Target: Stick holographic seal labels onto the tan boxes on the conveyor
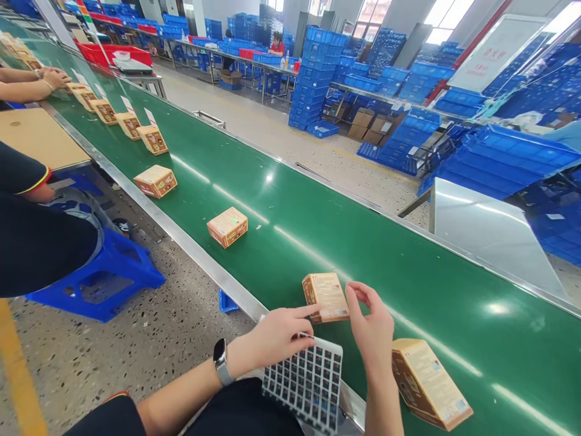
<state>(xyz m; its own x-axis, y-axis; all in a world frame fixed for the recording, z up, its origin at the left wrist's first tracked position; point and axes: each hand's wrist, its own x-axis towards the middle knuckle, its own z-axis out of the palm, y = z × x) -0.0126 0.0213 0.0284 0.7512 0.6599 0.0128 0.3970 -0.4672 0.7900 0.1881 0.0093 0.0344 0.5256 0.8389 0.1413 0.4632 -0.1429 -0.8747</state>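
Note:
My left hand (pixel 284 336), with a watch at its wrist, is closed on a white-edged sheet with a grid of small dark squares (pixel 304 378). Its index finger reaches out to the lower left side of a brown and cream carton (pixel 329 293) lying on the green conveyor belt (pixel 290 254). At that carton's right edge is my right hand (pixel 372 321), thumb and fingers curled together; whether anything small is between them is hidden. Another such carton (pixel 431 381) lies tilted on the belt, to the right of my right forearm.
Further up the belt lie a carton (pixel 227 227), another carton (pixel 155 181) and several more with white slips standing up. A co-worker's hands (pixel 52 79) are at the belt, upper left. A blue stool (pixel 109 272) stands left; a metal plate (pixel 485 224) lies beyond the belt's far edge.

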